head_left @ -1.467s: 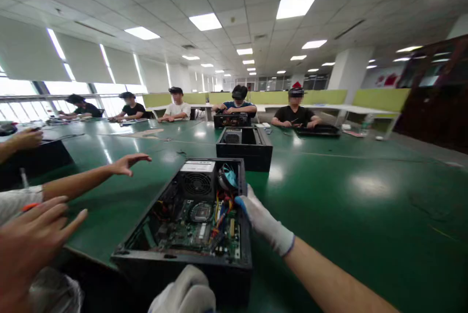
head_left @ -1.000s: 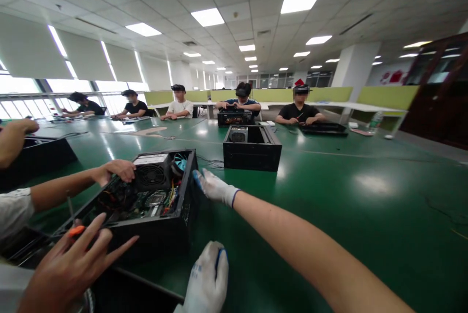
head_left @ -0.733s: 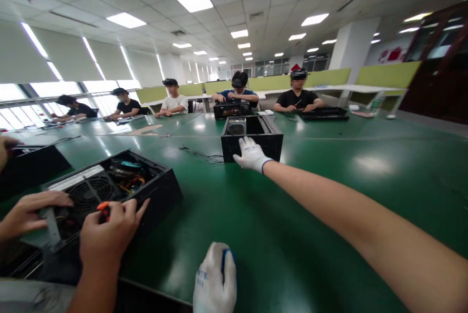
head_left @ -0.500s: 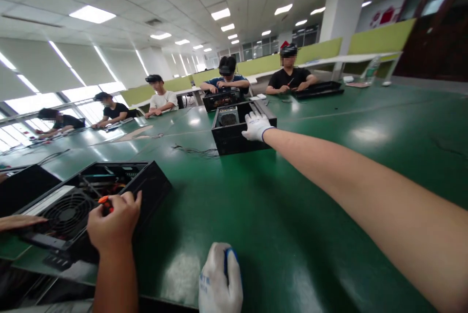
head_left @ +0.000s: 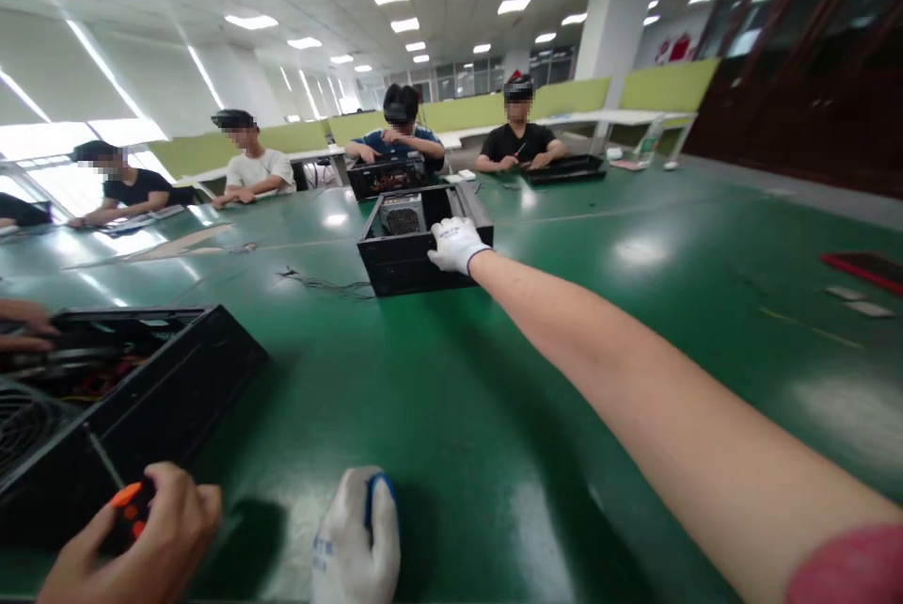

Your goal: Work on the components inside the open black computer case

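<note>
The right hand (head_left: 457, 245) is grasping the far computer case (head_left: 402, 270), no longer touching the near case (head_left: 180, 392); the left hand (head_left: 358, 538) is curling closed, holding nothing visible.

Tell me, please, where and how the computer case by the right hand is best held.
I would approach the computer case from the near side and grip its near wall's upper rim, right of the power supply, fingers inside and thumb outside. It lies open side up, so that rim looks reachable; the right hand rests there.

The broad green tabletop (head_left: 331, 378) looks smooth and glossy; the black box-shaped computer case (head_left: 395, 267), matt metal; the white gloves (head_left: 457, 246), matt cloth.
</note>
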Available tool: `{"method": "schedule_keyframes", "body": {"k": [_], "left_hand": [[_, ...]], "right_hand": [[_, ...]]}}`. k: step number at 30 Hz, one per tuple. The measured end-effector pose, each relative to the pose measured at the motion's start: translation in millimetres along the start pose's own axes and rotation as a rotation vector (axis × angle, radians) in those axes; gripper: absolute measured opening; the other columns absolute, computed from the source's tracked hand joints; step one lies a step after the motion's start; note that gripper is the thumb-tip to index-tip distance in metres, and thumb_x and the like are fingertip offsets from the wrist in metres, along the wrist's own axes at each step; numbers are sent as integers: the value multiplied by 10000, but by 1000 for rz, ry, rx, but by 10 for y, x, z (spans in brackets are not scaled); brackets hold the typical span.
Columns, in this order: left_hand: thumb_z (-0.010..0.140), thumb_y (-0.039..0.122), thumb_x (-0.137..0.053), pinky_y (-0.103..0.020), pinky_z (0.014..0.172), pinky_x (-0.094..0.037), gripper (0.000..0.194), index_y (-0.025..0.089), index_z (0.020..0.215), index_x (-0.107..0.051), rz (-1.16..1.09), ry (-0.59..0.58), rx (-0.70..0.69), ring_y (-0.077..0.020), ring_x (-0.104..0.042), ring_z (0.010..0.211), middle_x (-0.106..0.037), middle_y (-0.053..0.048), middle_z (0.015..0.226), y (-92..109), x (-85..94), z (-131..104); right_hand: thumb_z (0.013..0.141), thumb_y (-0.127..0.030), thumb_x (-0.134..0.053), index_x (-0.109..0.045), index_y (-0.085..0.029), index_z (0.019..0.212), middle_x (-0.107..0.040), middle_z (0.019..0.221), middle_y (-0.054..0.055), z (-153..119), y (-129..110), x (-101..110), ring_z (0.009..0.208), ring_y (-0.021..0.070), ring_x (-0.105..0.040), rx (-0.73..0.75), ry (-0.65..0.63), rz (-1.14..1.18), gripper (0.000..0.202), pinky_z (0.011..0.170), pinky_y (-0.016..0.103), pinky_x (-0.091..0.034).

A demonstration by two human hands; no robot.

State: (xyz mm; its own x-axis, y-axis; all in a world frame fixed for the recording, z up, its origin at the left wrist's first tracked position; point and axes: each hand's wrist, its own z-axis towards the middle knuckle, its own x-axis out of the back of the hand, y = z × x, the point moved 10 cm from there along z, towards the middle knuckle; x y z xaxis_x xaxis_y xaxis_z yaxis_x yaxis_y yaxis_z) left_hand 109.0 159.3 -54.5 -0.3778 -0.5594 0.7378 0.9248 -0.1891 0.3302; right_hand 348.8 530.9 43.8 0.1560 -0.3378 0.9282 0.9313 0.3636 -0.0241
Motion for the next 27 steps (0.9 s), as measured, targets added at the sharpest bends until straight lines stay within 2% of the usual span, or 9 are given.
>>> {"method": "schedule_keyframes", "body": {"k": [3,5,7,12,19,22,24,27], "left_hand": [[968,366,-495,-378,657,-616,131,279,1019,-580,-70,-42,83,-243,-716,808,-679,-37,846,422,-433,-153],[997,378,-441,-355,685,-598,184,259,1016,-581,-128,-48,131,-221,-705,794,-684,-41,872,587,-577,-189],[1006,415,-423,-335,720,-577,231,251,999,-586,-161,-51,164,-206,-697,796,-683,-33,877,622,-624,-199],[1003,422,-440,-295,786,-552,241,238,994,-596,-203,-25,106,-191,-697,836,-688,-29,912,593,-558,-215],[1009,343,-372,-309,769,-584,273,224,966,-613,-129,58,64,-208,-707,832,-710,-63,900,649,-445,-225],[998,288,-372,-373,890,-590,271,201,1015,-629,-82,118,-19,-238,-707,938,-727,-99,986,723,-377,-297],[990,262,-403,-420,956,-567,248,189,1068,-627,-111,130,-26,-259,-689,1019,-721,-119,1063,784,-301,-305],[996,272,-417,-408,915,-563,207,198,1055,-601,-208,105,30,-248,-671,980,-696,-107,1021,938,-109,-181]], "right_hand": [[924,-472,-599,-602,-133,1260,-611,1279,172,-292,-5,51,1189,312,-542,42,11,-68,478,1020,481,-419],[939,-498,-527,-588,-126,1275,-606,1280,190,-511,-38,94,1186,326,-516,80,15,-109,505,1022,467,-376],[957,-512,-462,-574,-118,1287,-606,1268,194,-738,-80,159,1159,328,-511,117,20,-145,526,1010,457,-359],[976,-522,-414,-567,-110,1287,-624,1192,182,-1308,-124,407,1116,317,-517,191,55,-181,538,998,429,-350],[964,-522,-477,-620,-134,1177,-651,1077,148,-2122,-77,789,1041,299,-551,260,183,-48,465,957,425,-391],[969,-510,-491,-618,-131,1160,-653,1062,150,-2430,-73,936,1041,301,-561,283,237,-28,443,956,440,-406],[964,-501,-515,-621,-129,1142,-657,1052,152,-2614,-75,1020,1039,306,-567,299,259,-9,425,950,453,-420],[943,-490,-560,-624,-132,1137,-664,1050,154,-2864,-87,1144,1036,313,-577,325,280,29,412,938,473,-441]]}}
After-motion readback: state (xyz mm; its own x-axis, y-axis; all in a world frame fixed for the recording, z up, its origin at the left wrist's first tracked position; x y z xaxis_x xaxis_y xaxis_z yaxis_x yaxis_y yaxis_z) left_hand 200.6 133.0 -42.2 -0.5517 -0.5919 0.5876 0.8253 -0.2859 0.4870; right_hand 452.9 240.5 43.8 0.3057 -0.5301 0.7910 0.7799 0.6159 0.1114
